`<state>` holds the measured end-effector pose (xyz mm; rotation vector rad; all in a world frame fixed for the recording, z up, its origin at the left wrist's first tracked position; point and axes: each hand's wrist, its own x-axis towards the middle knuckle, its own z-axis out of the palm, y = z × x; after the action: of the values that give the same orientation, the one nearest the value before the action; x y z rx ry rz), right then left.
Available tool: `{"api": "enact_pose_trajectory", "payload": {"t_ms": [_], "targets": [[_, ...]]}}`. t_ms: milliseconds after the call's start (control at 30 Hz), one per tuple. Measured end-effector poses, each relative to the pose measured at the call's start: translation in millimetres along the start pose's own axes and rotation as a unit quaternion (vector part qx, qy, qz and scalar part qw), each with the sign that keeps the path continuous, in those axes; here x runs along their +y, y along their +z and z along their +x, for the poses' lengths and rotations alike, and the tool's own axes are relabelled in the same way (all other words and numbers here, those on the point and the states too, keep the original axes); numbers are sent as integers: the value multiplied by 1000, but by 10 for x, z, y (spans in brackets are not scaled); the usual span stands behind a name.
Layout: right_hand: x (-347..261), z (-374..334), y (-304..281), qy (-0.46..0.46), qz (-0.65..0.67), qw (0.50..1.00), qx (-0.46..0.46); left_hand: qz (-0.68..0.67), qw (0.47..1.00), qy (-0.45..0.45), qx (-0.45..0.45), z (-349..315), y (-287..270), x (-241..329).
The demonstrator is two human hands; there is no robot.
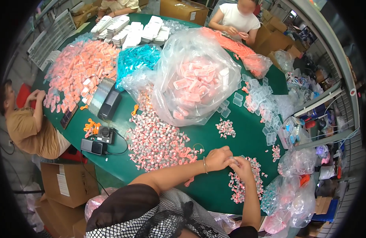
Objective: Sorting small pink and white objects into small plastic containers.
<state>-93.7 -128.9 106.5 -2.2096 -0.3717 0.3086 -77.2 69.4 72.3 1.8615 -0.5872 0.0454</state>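
Observation:
Over the green table [208, 186], my left hand [218, 159] and my right hand [242, 168] meet fingertip to fingertip. The fingers of both are closed in a pinch, and whatever small thing is between them is too small to make out. Under and beside my right hand lies a pile of small pink-and-grey pieces [238, 190]. A larger heap of the same pieces [159, 139] spreads out to the left of my left hand. A small cluster of them [226, 128] sits just beyond my hands. A bracelet [205, 164] circles my left wrist.
A big clear bag of pink cases [197, 79] stands mid-table, near a blue bundle [137, 61]. Orange-pink packets [86, 67] and white boxes [131, 33] lie farther left. Clear small boxes [270, 107] and filled bags [298, 198] line the right. Other people [236, 22] sit around.

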Motion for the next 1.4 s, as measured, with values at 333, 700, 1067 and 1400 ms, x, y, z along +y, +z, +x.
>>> {"api": "enact_pose_trajectory", "payload": {"t_ms": [333,700,1067,1400], "targets": [[624,773,926,8,-24,954,300,92,930,27,354,1096,-1583,-513],[419,703,1285,20,-216,917,334,272,879,-135,367,1795,-2644,-1126],[455,760,1342,29,-218,916,335,119,965,187,141,564,-1011,-39],[612,753,1287,-28,-132,907,398,166,985,31,43,-75,297,-429]]}}
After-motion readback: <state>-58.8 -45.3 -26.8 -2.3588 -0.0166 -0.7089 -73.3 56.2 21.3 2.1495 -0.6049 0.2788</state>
